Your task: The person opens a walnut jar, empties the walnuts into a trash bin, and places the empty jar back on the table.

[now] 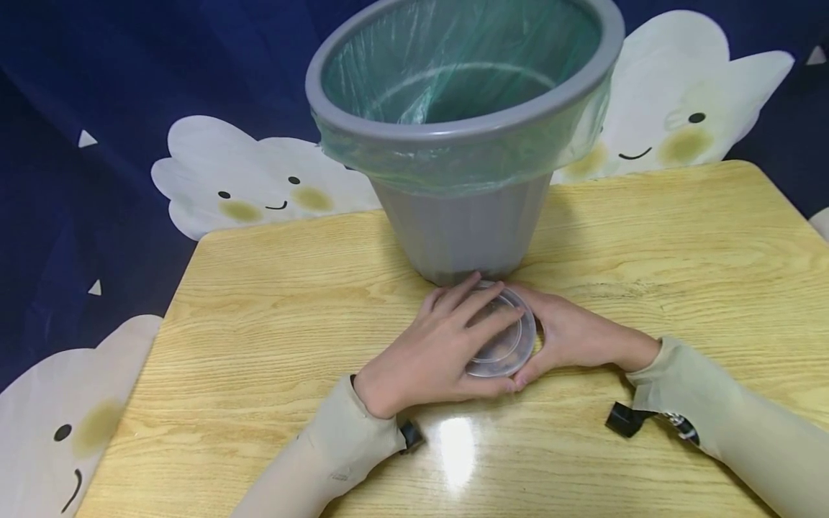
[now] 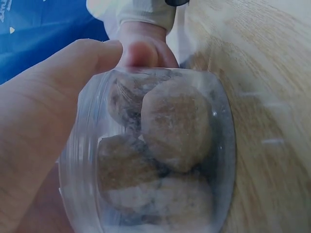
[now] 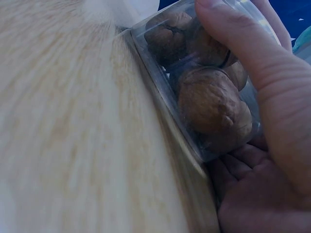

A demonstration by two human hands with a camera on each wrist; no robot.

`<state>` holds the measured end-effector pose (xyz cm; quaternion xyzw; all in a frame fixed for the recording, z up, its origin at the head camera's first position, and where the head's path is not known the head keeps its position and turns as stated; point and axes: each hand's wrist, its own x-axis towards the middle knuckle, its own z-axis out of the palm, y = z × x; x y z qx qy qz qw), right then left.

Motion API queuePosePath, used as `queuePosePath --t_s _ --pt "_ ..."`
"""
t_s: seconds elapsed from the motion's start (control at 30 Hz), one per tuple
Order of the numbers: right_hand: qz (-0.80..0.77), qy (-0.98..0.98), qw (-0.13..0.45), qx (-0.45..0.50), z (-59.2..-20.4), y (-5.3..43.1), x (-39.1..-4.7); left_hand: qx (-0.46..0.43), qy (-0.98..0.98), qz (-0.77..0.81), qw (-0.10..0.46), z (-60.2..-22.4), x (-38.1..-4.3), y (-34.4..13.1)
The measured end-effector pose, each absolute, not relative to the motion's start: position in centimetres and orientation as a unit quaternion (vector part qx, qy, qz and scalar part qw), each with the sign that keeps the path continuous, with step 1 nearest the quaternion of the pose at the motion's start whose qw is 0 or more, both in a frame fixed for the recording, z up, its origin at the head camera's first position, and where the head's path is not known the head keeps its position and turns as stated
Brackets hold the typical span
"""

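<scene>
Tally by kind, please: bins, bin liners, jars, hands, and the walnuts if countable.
Trash bin: 1
Green bin liner: 1
Clear plastic jar: 1
Left hand and right hand: 2
Walnuts: overlapping, exact count unclear
Total, walnuts excluded: 5

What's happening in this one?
A person has both hands on a clear jar of walnuts. The left hand spreads across the lid, thumb along its edge, while the right hand holds the jar's side. The lid is on, and the walnuts are inside. The jar is at the table, though whether it rests flat there is hard to tell. Just beyond it stands a grey bin lined with a green bag.
</scene>
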<state>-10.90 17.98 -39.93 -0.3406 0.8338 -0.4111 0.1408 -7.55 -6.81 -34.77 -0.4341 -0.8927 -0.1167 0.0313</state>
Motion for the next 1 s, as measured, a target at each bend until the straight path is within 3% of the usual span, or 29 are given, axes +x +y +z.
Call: queuePosePath --t_s 1.0 --pt "-0.403 0.840 0.146 -0.334 -39.91 17.97 -10.86 -0.410 -0.903 -0.113 0.056 -34.85 -7.00 -6.26"
